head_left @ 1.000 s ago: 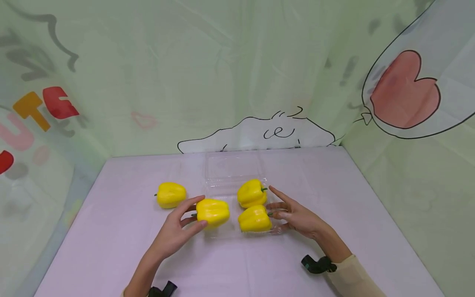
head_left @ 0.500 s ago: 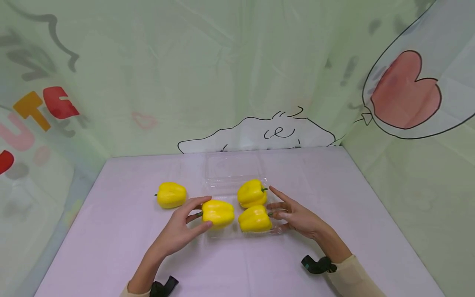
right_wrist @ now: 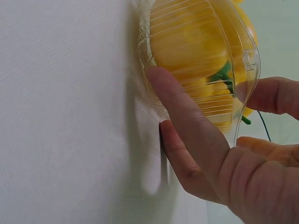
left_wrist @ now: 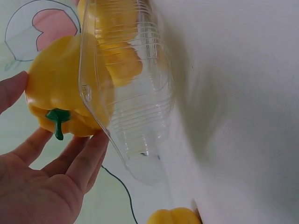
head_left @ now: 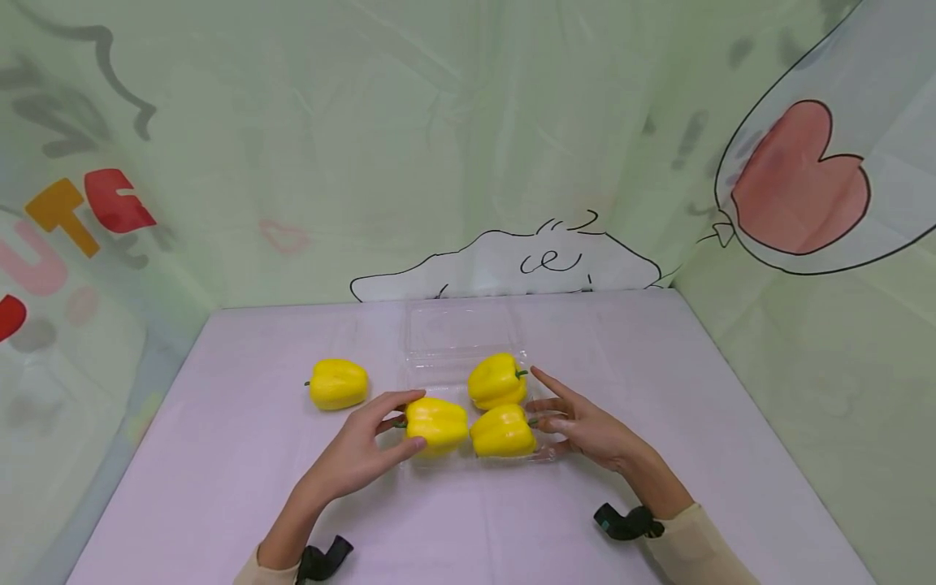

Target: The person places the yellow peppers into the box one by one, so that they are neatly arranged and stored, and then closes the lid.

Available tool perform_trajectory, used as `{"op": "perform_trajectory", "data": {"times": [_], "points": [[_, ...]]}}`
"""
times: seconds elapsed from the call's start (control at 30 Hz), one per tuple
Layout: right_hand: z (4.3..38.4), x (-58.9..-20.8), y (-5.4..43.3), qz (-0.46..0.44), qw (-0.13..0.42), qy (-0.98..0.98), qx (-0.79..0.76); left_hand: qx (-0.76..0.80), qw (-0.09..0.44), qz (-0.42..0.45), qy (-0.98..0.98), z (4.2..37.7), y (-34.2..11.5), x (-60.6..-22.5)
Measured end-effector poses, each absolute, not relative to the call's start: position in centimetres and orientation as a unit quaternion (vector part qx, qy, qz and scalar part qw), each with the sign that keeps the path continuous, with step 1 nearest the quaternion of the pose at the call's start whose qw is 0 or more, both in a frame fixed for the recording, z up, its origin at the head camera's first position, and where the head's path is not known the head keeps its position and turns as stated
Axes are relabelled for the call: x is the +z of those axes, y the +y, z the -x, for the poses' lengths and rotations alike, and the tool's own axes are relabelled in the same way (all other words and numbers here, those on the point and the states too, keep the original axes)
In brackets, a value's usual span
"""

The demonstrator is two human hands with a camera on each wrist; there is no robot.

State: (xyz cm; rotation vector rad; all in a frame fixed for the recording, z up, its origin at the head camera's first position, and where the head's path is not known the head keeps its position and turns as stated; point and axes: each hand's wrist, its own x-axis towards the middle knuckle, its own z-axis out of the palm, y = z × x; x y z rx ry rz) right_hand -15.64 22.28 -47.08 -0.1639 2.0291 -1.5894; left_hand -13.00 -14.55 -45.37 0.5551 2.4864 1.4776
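My left hand (head_left: 361, 443) holds a yellow bell pepper (head_left: 436, 424) by its stem end, thumb on one side and fingers on the other. This pepper (left_wrist: 58, 88) is partly behind the rim of a clear plastic clamshell container (left_wrist: 145, 107), at the left of its base. On the container's right side lie two more yellow bell peppers, a rear pepper (head_left: 496, 382) and a front pepper (head_left: 502, 432), stems to the right. My right hand (head_left: 588, 426) grips the container's right wall, one digit inside the rim and others outside.
Another yellow bell pepper (head_left: 338, 384) lies on the white-covered table (head_left: 241, 455), left of the container. The container's lid (head_left: 462, 329) is folded open towards the back wall. Printed cloth walls (head_left: 409, 146) enclose the table's back and sides.
My left hand has moved right and slightly down with its bell pepper, now close beside the front pepper in the container. My right hand has stayed in place.
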Motion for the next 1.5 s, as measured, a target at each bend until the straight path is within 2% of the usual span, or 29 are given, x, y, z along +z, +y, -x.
{"op": "perform_trajectory", "data": {"times": [1.5], "points": [[15.61,-46.89,22.28,0.069,0.283,0.749,-0.595,0.372,0.088,-0.238,0.893,13.28,-13.8,-45.4]]}}
